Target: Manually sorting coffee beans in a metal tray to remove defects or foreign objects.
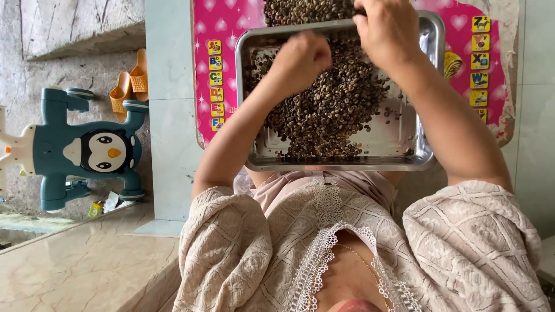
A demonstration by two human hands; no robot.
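Your left hand (303, 60) curls loosely into the small, hard, loose beans (329, 104) heaped in the metal tray (341, 163) beneath your fingers, while your right hand (388, 32) pinches some; scoop, don't squeeze.

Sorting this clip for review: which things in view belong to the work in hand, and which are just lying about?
In use: metal tray, coffee beans, left hand, right hand, pink alphabet mat under the tray.

Lying about: penguin-shaped stool, orange sandals.
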